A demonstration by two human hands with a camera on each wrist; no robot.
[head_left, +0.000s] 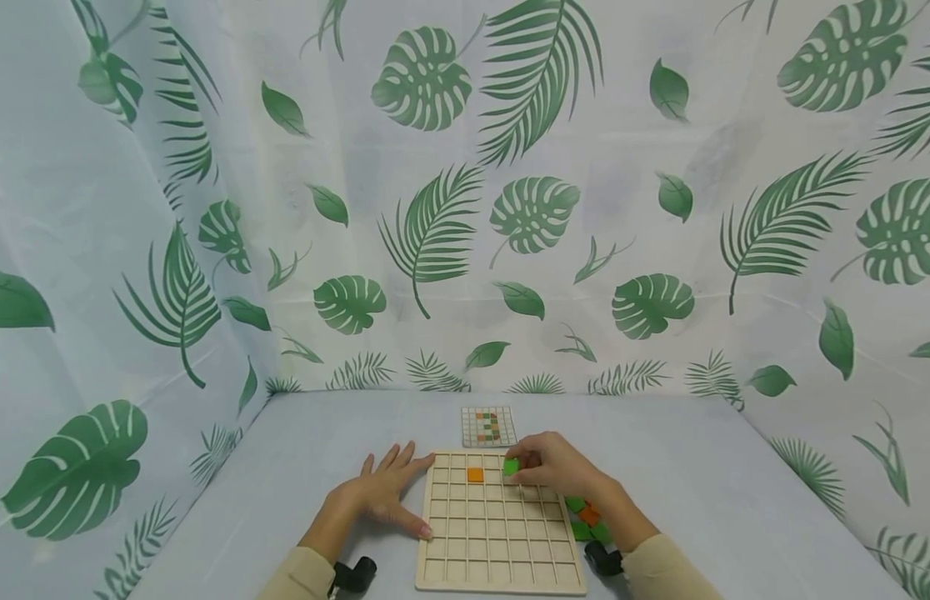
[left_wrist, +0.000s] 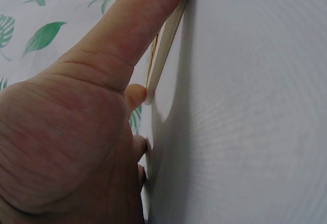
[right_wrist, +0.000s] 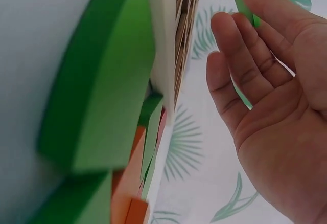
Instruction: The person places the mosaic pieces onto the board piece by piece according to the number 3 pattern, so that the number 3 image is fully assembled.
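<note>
A wooden grid board [head_left: 476, 550] lies on the table, its squares divided by thin ridges. One orange tile [head_left: 475, 475] sits in a square of its second row. My right hand [head_left: 558, 463] pinches a green tile [head_left: 511, 467] between thumb and fingers over the upper right part of the board; the right wrist view shows the same green tile [right_wrist: 242, 3] at the fingertips. At the board's left edge, my left hand [head_left: 382, 492] spreads its fingers, with the thumb [left_wrist: 138, 24] and little finger touching the rim.
Behind the board lies a small pattern card [head_left: 488, 426] with a grid of coloured squares. Loose green and orange tiles [head_left: 588, 515] are heaped by the board's right edge, under my right forearm. Leaf-printed cloth [head_left: 465, 250] hangs at the back and sides of the table.
</note>
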